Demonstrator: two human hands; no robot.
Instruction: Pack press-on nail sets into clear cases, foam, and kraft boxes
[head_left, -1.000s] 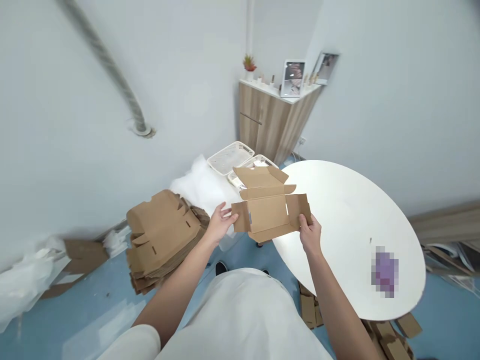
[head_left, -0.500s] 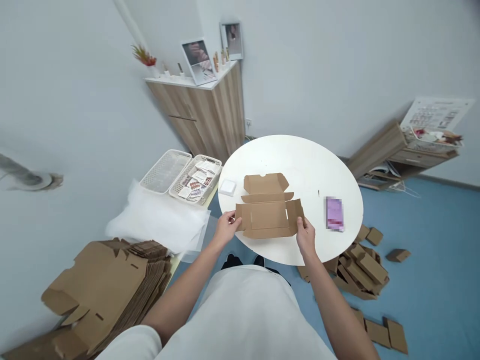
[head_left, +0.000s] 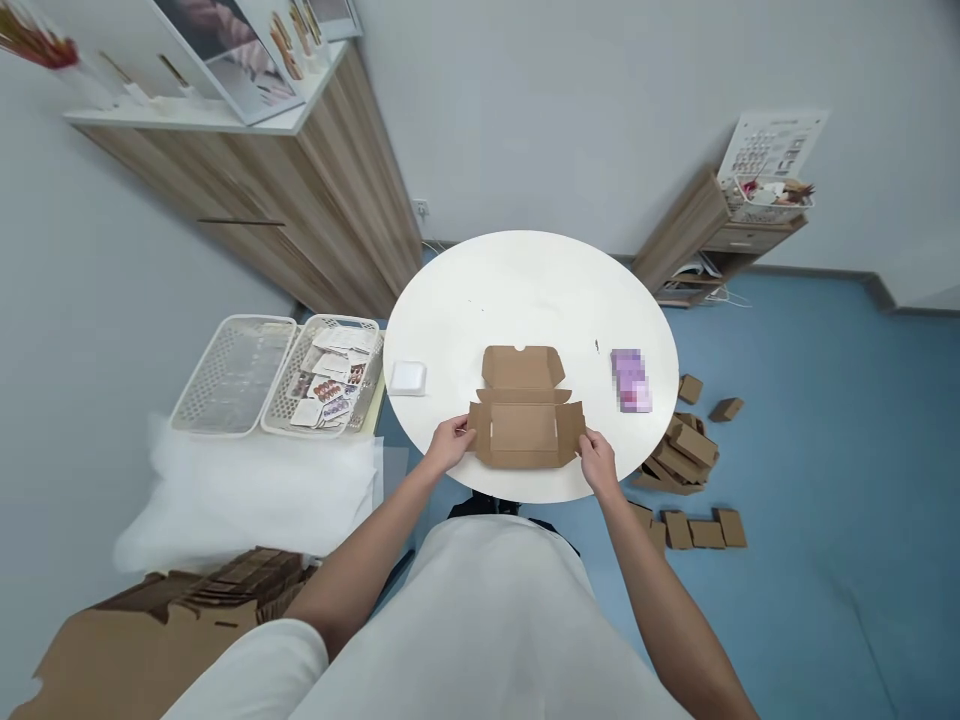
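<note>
An unfolded cardboard box (head_left: 523, 428) lies at the near edge of the round white table (head_left: 525, 280), its lid part pointing away from me and its side flaps partly raised. My left hand (head_left: 450, 444) pinches the left side flap between thumb and fingers. At the opposite side flap, my right hand (head_left: 598, 460) grips the cardboard the same way. Left of the box sits a small white pad stack (head_left: 408, 378). A purple packet (head_left: 631, 380), blurred by pixels, rests to the right.
Two white plastic baskets (head_left: 236, 375) stand to the left, one holding small packets (head_left: 330, 385). White foam sheets (head_left: 255, 490) and a stack of flat cardboard (head_left: 142, 650) lie nearer. Folded boxes (head_left: 682, 455) are piled on the blue floor at right. A wooden cabinet (head_left: 337, 190) stands behind.
The view has swung right and down. The box now lies flatter on the table, with its side flaps drawn slightly inward between both hands.
</note>
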